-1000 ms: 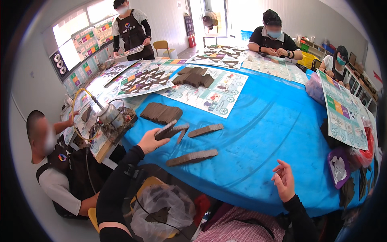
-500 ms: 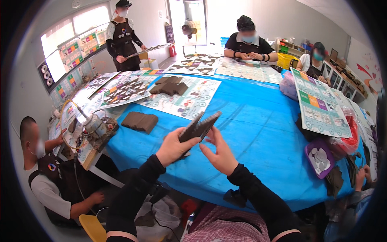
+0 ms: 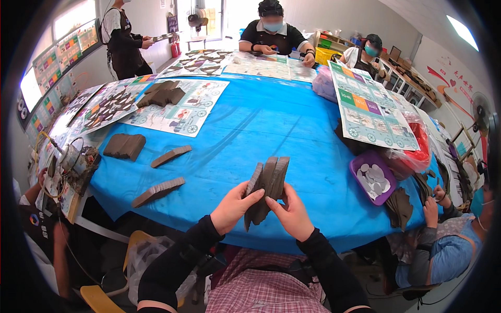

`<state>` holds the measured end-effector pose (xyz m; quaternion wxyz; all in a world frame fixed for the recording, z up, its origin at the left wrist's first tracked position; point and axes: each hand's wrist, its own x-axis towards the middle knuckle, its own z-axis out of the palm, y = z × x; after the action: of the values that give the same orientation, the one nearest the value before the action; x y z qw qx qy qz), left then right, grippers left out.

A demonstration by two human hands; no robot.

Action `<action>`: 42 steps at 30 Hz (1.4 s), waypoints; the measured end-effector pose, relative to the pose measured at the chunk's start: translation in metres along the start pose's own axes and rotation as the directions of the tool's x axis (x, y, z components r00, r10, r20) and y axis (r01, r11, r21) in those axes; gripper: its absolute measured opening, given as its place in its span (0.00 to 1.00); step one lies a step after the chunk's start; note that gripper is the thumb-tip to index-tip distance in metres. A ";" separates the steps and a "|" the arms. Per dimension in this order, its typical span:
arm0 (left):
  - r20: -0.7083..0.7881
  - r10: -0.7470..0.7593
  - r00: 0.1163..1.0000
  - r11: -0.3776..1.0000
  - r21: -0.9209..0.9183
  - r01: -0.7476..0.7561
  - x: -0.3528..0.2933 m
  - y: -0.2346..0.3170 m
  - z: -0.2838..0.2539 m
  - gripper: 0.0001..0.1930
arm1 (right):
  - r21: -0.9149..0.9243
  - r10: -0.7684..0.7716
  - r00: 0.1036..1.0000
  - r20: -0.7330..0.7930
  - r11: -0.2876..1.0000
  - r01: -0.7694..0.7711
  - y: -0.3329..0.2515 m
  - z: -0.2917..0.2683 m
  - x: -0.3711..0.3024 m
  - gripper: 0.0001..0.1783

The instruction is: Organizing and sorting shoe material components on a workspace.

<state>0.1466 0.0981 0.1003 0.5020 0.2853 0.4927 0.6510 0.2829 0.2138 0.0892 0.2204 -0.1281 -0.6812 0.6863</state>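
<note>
Between my hands, above the near edge of the blue-covered table, stand narrow stacks of thin dark brown pieces, close together and nearly upright. My left hand grips them from the left, its thumb across the near face. From the right, my right hand holds the same stacks, thumb pressed on the front and fingers behind. On the table to the left lie two similar narrow stacks, an upper one and a lower one. A wider brown stack lies beyond them.
Printed sheets bearing brown pieces cover the far left. At right are a purple tray of white discs, a leaning printed board and a red bag. A metal device stands left. Several people surround the table.
The view has swung right. My right hand, open and apart from the stack before, now grips it with the left. Two narrow stacks now show on the table at the left.
</note>
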 end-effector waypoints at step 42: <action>-0.082 0.379 0.922 0.717 0.656 -0.236 0.001 -0.011 0.032 0.24 | -0.012 -0.301 0.926 -0.229 0.952 0.307 -0.005 0.018 -0.002 0.39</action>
<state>0.1780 0.1101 0.1007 0.2051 0.4455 0.6784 0.5470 0.2765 0.1974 0.0949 0.4024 -0.0963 -0.6545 0.6328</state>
